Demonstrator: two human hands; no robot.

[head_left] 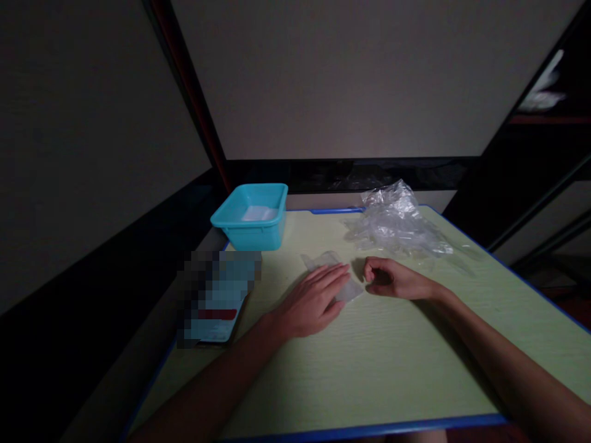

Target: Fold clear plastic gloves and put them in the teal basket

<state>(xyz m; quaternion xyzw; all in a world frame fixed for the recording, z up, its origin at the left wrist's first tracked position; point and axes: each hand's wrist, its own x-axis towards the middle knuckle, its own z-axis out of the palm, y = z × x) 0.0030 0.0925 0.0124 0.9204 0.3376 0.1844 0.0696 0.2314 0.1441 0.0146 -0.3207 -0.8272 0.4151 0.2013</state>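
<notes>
My left hand [314,299] lies flat with its fingers stretched out, pressing down on a small clear plastic bag [325,261] on the pale green table [369,363]. My right hand [390,279] rests just to the right of it, fingers curled in a pinch at the bag's right edge. Most of the bag is hidden under my left fingers.
A heap of crumpled clear plastic bags [397,224] lies at the back right of the table. A turquoise tub [252,216] holding something white stands at the back left. A blurred card or packet [219,295] lies at the left edge. The table has a blue rim.
</notes>
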